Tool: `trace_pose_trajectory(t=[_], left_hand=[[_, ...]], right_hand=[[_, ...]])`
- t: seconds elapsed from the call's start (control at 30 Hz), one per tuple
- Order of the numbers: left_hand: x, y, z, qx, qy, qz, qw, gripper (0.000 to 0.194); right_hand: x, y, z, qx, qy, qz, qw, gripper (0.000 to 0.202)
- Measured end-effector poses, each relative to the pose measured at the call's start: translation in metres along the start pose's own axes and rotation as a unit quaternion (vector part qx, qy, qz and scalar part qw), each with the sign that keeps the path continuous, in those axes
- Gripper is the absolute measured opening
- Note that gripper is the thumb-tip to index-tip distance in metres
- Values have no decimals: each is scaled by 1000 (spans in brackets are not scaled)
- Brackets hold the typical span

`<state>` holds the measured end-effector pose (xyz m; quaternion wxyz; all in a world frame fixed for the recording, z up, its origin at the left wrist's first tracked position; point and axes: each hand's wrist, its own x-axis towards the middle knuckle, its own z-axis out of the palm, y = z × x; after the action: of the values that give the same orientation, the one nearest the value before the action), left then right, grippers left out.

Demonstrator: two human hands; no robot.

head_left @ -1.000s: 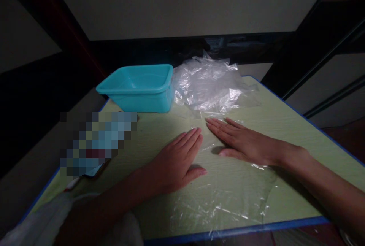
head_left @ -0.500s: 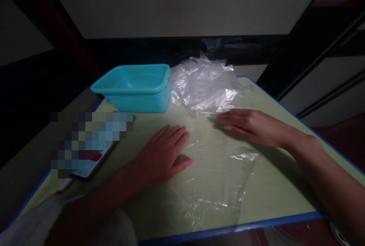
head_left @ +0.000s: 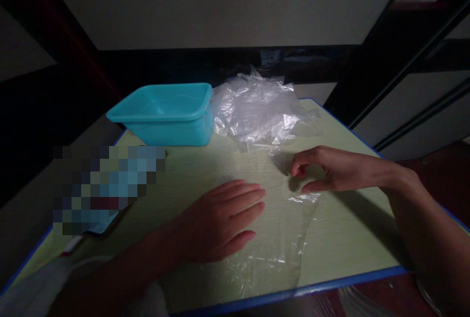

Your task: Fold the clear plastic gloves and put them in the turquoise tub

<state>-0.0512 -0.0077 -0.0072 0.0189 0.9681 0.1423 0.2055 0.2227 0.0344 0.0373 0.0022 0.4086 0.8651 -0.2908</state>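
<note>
A thin clear plastic bag [head_left: 271, 238] lies flat on the pale yellow-green table, reaching its front edge. My left hand [head_left: 227, 219] rests palm down on the left part of this bag, fingers spread and holding nothing. Above the bag's right side is my right hand [head_left: 312, 170], its fingers curled and a gap between thumb and fingertips, with no object visible between them. Behind both hands sits a crumpled heap of clear plastic bags [head_left: 260, 111].
A turquoise plastic basin [head_left: 169, 128] stands at the back left, touching the heap. On the left of the table [head_left: 352, 248] lies a phone-like device [head_left: 113, 189], its screen pixelated. A dark panelled wall rises behind the table.
My left hand has slid right and nearer to me over the flat bag. My right hand has drawn back from the heap's edge, and its fingers have curled. The view has shifted slightly.
</note>
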Motion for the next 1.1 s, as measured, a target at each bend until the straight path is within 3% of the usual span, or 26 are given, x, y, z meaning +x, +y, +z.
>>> trace_pose_trajectory(t=[0.17, 0.37, 0.57, 0.77, 0.97, 1.1], left_hand=[[6, 10, 3, -62, -67, 49, 995, 34], [8, 14, 4, -94, -82, 70, 990, 31], [7, 17, 6, -89, -82, 87, 989, 24], [6, 21, 9, -79, -82, 90, 989, 15], [6, 22, 8, -73, -81, 91, 990, 12], [8, 23, 7, -78, -87, 92, 989, 15]], right_hand=[[0, -2, 3, -11, -58, -3, 998, 12], [4, -7, 8, 28, -94, -42, 994, 7], [3, -6, 7, 98, -79, -82, 989, 8], [3, -7, 9, 194, -77, -60, 976, 9], [9, -15, 13, 271, -62, -62, 959, 28], [14, -19, 15, 320, -49, -87, 942, 21]])
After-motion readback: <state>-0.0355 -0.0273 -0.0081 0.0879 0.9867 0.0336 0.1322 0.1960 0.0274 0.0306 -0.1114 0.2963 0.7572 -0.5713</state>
